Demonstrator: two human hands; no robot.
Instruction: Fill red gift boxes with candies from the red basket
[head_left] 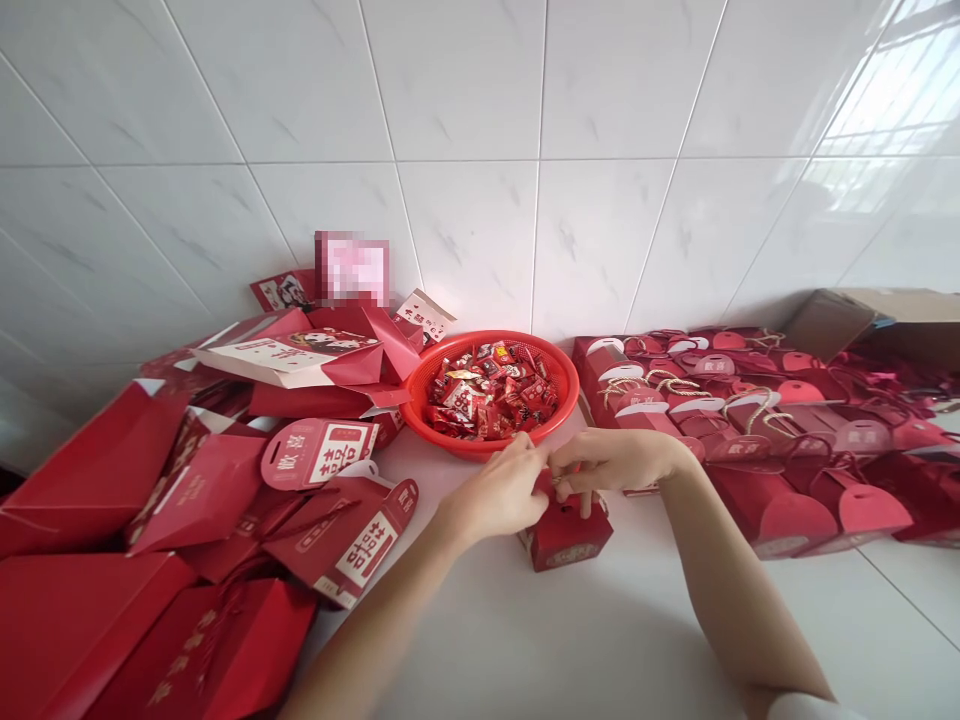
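Note:
A small red gift box (570, 545) stands on the white surface in front of me, below the edge of the basket. My left hand (510, 490) is closed at the left of its top, fingertips pinched together. From the other side my right hand (619, 462) reaches in, its bent fingers gripping at the box's top. Both sets of fingertips nearly meet there and hide most of the closure. A bit of light cord seems to show between them. Just behind my left hand sits a red plastic basket (415, 425) filled with wrapped candies (487, 390).
Flattened and part-opened red boxes (225, 480) lie heaped on the left. Closed red boxes with rope handles (720, 410) stand packed in rows on the right. Behind them is a brown cardboard box (840, 320). A white tiled wall (465, 100) bounds the back.

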